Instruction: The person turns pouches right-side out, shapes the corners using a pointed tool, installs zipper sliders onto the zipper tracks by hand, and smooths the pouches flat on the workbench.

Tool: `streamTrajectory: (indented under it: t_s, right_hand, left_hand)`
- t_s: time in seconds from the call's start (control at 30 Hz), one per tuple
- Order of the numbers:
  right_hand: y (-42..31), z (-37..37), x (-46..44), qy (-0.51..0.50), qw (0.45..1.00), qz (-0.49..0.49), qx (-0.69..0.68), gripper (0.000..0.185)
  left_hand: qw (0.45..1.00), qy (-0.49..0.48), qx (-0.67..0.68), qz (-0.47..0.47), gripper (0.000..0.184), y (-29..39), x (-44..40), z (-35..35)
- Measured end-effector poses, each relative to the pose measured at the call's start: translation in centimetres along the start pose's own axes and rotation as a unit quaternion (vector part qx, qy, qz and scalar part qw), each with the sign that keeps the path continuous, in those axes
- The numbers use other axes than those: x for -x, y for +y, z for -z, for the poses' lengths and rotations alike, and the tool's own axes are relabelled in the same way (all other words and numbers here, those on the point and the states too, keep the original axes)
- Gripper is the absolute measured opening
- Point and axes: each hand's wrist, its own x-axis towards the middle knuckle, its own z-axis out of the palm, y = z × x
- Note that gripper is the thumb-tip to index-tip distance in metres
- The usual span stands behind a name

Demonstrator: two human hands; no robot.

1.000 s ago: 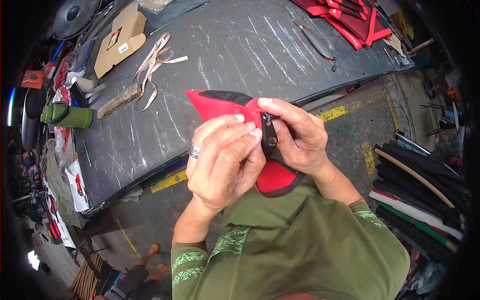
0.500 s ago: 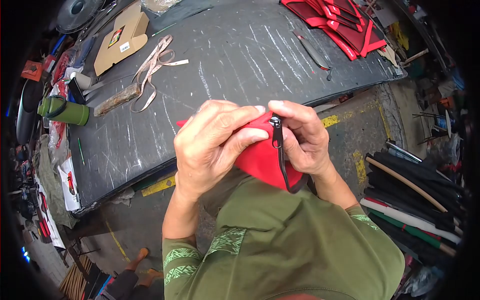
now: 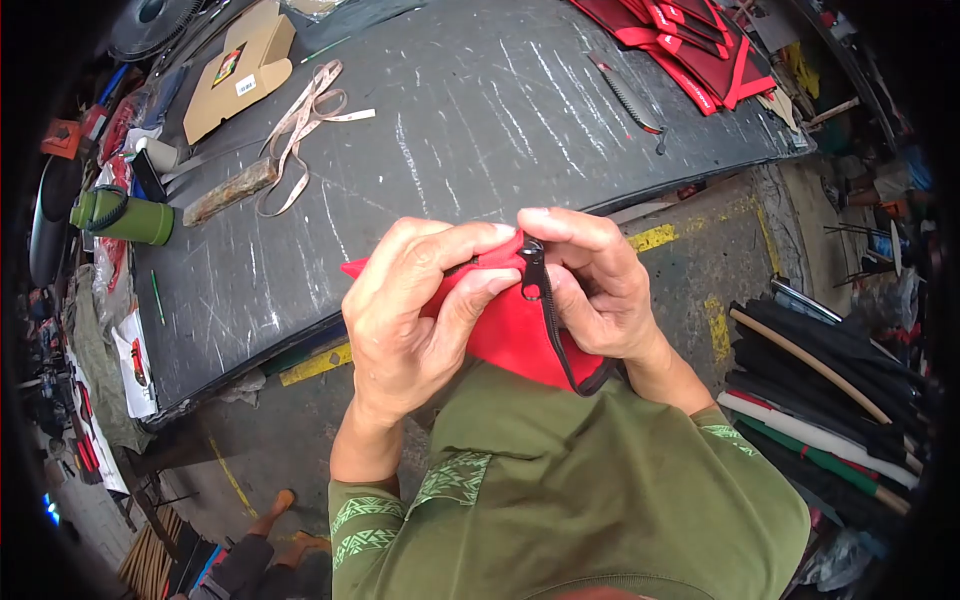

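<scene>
Between my hands, in front of my chest, is a red fabric pouch (image 3: 510,335) with a black zipper (image 3: 553,325) along its edge. The black zipper slider and pull tab (image 3: 533,270) sit at the pouch's top corner. My left hand (image 3: 415,305) is closed, pinching the red fabric between thumb and index finger just left of the slider. My right hand (image 3: 600,285) is closed too, its fingers gripping the pouch's edge to the right of the slider. Part of the pouch is hidden behind my fingers.
A dark worktable (image 3: 400,180) lies ahead, bearing a measuring tape (image 3: 300,125), a cardboard box (image 3: 240,75), a green bottle (image 3: 125,215), a cutter knife (image 3: 628,95) and red-black pouches (image 3: 690,55). Fabric rolls (image 3: 820,395) lie at right. Another person's legs (image 3: 260,545) show lower left.
Both hands and the pouch have shifted slightly left and down. The slider and pull tab have turned a little, and more of the zipper's edge shows.
</scene>
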Motion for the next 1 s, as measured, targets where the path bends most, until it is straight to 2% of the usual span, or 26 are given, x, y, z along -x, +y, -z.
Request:
streamTrajectory:
  t_s: [0.17,0.3,0.43,0.57,0.77,1.0]
  right_hand:
    - [0.38,0.34,0.18,0.005,0.999,0.009,0.04,0.047]
    - [0.04,0.82,0.19,-0.032,0.998,-0.046,0.028,0.047]
    - [0.31,-0.01,-0.04,0.009,1.0,-0.016,-0.003,0.046]
    - [0.01,0.35,-0.59,-0.05,0.997,0.035,0.042,0.048]
    - [-0.2,0.7,-0.79,-0.069,0.994,0.034,0.077,0.045]
    - [0.02,-0.12,-0.33,-0.053,0.999,-0.01,-0.002,0.041]
  left_hand:
    - [1.0,-0.004,-0.02,-0.013,0.028,0.55,0.06,0.17]
    - [1.0,-0.012,-0.016,-0.012,0.028,0.24,-0.21,0.09]
    - [1.0,0.0,-0.013,-0.001,0.027,0.27,0.01,-0.23]
    - [1.0,0.018,-0.022,-0.009,0.027,0.48,0.52,-0.24]
    - [0.999,0.023,-0.024,-0.01,0.028,-0.08,0.56,-0.23]
    - [1.0,0.006,-0.027,-0.011,0.028,-0.11,0.51,0.33]
